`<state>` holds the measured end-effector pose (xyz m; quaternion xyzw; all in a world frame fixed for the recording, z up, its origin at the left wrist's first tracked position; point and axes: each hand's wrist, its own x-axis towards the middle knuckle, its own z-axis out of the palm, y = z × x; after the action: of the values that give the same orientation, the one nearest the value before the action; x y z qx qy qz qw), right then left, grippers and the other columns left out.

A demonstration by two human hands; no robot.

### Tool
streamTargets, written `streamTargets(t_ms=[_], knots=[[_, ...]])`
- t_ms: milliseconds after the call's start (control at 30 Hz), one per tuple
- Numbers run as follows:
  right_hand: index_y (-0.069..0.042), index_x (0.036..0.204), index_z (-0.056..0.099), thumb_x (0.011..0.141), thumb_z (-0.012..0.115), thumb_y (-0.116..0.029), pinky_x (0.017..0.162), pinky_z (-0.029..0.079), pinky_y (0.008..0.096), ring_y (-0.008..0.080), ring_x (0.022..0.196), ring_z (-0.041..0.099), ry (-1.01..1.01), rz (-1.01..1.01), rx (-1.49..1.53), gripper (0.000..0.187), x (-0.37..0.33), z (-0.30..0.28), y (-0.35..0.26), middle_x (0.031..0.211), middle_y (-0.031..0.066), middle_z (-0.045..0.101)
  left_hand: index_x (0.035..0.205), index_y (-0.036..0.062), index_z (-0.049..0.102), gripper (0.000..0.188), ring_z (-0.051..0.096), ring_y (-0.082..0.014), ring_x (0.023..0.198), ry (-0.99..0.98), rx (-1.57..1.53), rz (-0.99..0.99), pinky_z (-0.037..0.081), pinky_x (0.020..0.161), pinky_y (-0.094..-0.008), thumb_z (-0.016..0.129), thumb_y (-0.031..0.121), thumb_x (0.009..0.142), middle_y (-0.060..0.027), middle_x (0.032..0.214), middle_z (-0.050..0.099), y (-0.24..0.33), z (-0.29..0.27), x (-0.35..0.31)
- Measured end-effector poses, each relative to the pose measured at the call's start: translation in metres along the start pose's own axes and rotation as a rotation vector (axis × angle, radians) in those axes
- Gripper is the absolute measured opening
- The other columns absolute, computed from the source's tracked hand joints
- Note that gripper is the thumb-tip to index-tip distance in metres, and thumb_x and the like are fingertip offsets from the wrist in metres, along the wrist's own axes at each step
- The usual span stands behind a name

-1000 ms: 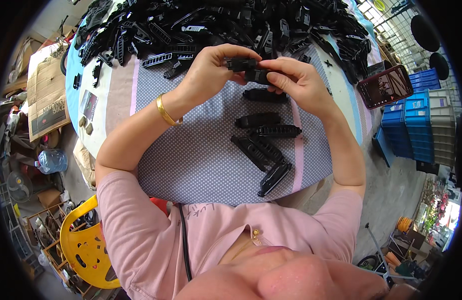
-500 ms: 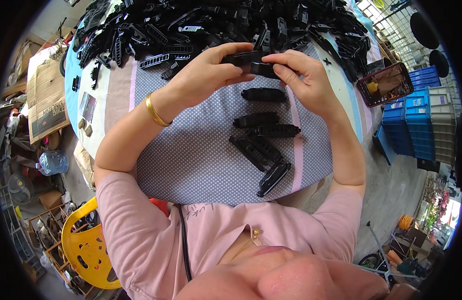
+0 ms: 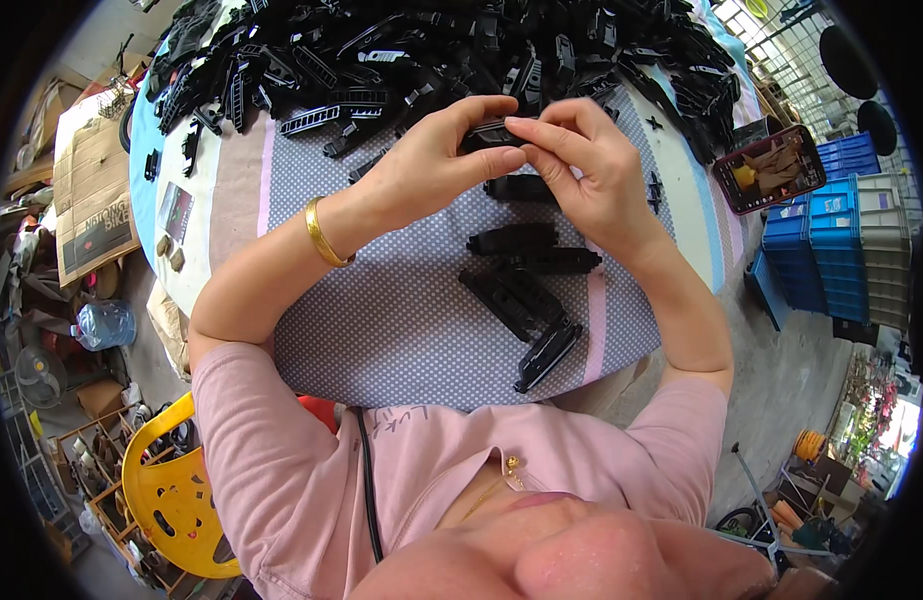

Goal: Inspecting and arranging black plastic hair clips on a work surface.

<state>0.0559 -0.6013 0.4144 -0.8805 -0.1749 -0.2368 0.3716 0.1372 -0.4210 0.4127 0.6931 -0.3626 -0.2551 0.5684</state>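
My left hand [image 3: 443,158] is closed round a long black plastic part [image 3: 489,136] held just above the table, in front of the pile. The fingers of my right hand [image 3: 593,168] pinch together at the right end of that part; whether a second piece lies between them is hidden. Right below my hands, another black plastic piece [image 3: 519,188] lies on the cloth, partly covered. Nearer to me rest several more like it: a rounded piece [image 3: 513,238], a ridged one [image 3: 556,261], and some slanted ones [image 3: 547,356] at the near end of the group.
A large heap of black plastic parts [image 3: 311,70] covers the far side of the cloth-covered table [image 3: 371,340]. At the right edge a phone [image 3: 769,170] stands propped. Stacked blue crates [image 3: 803,240] are beyond it. A yellow chair [image 3: 156,490] is at lower left.
Half a second ago two overlapping black parts showed between my hands; now one shows clearly. My left hand has moved slightly nearer, and my right fingers have curled in closer to it.
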Motion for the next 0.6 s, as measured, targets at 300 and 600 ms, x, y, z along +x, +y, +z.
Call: streamTargets(t_ms=[300,600], knots=[[0.000,0.118,0.055,0.070,0.077,-0.022,0.086,0.046,0.0316,0.0230,0.099,0.059,-0.287,0.154,0.176,0.058,0.008,-0.020,0.011,0.110,0.0135,0.061,0.126,-0.0006,0.044,0.046,0.061,-0.0188,0.097,-0.052,0.243,0.122,0.051,0.084,-0.0286,0.061,0.005,0.084,-0.0133,0.111,0.058,0.016,-0.001,-0.004],[0.002,0.101,0.061,0.066,0.079,-0.014,0.075,0.050,0.0280,0.0216,0.083,0.065,-0.130,0.045,-0.077,0.042,0.002,-0.019,-0.005,0.092,0.0137,0.066,0.112,0.0000,0.058,0.033,0.066,-0.0191,0.082,0.070,0.445,0.265,0.053,0.072,-0.0280,0.064,0.002,0.079,-0.0126,0.096,0.065,0.020,0.001,-0.009]])
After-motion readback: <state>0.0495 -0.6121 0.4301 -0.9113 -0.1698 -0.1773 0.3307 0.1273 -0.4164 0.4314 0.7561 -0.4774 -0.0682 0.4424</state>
